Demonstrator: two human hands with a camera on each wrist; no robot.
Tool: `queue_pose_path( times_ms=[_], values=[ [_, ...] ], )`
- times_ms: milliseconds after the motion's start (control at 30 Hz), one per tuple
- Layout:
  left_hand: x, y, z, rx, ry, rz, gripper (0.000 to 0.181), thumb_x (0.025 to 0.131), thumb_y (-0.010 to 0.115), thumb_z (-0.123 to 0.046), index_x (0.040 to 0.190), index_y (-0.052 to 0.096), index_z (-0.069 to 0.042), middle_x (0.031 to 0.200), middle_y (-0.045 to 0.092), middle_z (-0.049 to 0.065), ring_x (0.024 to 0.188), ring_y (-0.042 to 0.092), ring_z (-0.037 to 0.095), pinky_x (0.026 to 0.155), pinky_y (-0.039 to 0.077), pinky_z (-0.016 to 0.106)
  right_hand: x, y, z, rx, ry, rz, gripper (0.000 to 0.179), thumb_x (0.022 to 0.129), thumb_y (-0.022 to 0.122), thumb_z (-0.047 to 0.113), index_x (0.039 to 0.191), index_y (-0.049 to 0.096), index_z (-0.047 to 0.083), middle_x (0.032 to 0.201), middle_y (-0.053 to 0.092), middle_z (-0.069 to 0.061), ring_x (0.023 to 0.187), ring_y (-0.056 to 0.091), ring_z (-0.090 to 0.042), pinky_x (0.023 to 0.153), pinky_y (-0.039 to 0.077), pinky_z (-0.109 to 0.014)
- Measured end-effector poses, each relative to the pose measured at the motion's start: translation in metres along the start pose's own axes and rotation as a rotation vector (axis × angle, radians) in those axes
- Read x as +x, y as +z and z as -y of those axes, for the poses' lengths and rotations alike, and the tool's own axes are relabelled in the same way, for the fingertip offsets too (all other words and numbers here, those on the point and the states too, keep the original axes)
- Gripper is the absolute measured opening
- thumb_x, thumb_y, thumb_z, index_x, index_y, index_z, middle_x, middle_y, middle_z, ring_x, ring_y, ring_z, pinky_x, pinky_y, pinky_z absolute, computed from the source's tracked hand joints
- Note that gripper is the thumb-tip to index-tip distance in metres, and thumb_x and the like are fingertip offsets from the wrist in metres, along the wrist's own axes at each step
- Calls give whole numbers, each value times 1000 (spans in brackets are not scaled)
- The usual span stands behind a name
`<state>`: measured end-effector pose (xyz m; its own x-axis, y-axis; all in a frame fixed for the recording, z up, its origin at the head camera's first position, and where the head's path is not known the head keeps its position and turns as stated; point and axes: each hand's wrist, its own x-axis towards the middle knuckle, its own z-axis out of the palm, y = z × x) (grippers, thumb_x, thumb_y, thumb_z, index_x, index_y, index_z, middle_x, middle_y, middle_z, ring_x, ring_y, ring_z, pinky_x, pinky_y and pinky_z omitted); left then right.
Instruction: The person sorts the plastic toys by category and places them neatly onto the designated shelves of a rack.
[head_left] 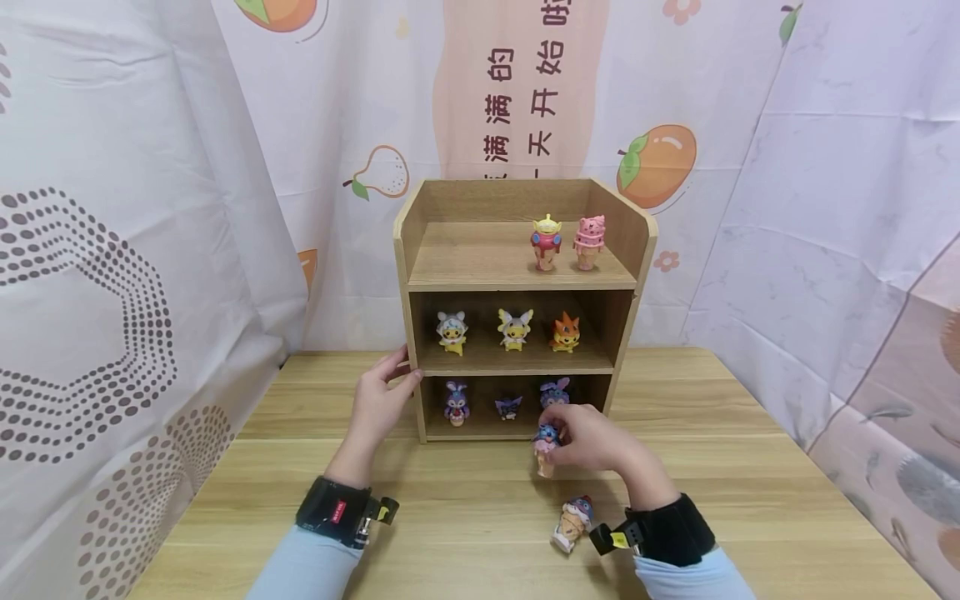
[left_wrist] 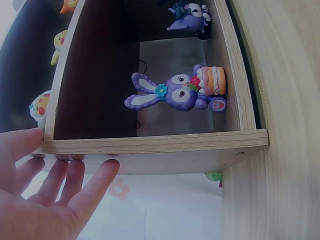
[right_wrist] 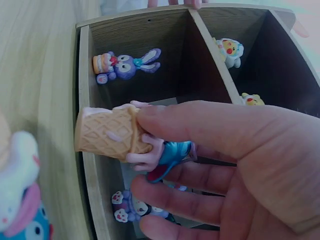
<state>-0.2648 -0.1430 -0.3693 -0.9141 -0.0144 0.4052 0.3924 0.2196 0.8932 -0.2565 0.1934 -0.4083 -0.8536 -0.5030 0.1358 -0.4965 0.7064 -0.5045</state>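
My right hand (head_left: 588,437) pinches a blue figurine in a waffle cone (head_left: 545,450) between thumb and fingers, in front of the bottom compartment. In the right wrist view the waffle cone figurine (right_wrist: 112,132) lies across my fingers, its blue top partly hidden. With fairly straight fingers, my left hand (head_left: 382,396) touches the left side panel of the wooden shelf (head_left: 520,367). The left wrist view shows those fingers (left_wrist: 95,187) against the panel by its front edge. Another cone figurine (head_left: 573,525) lies on the table near my right wrist.
Two cone figurines (head_left: 588,243) stand on the top shelf, right of centre. Several yellow and orange figurines (head_left: 514,331) fill a row in the middle compartment. Below stand a purple rabbit (head_left: 456,404), a small dark purple figurine (head_left: 508,407) and another rabbit (head_left: 554,392), partly covered by my right hand.
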Motion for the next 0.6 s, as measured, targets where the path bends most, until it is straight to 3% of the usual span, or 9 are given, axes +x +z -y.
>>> queue_pose_path(
  times_ms=[300, 600],
  values=[
    [13, 1, 37, -20, -14, -13, 54, 96, 69, -3, 146, 51, 3, 143, 55, 22, 122, 60, 39, 84, 62, 40, -2, -6, 5, 22, -31, -67, 40, 80, 82, 10, 117, 68, 4, 84, 61, 3, 73, 56, -13, 60, 51, -26],
    [14, 1, 42, -23, 7, -15, 54, 95, 71, -5, 145, 53, 2, 142, 57, 19, 120, 61, 37, 80, 63, 36, -5, -13, 11, 27, -67, -134, 42, 82, 83, 11, 121, 68, 7, 96, 65, 2, 78, 63, -18, 64, 56, -29]
  ],
)
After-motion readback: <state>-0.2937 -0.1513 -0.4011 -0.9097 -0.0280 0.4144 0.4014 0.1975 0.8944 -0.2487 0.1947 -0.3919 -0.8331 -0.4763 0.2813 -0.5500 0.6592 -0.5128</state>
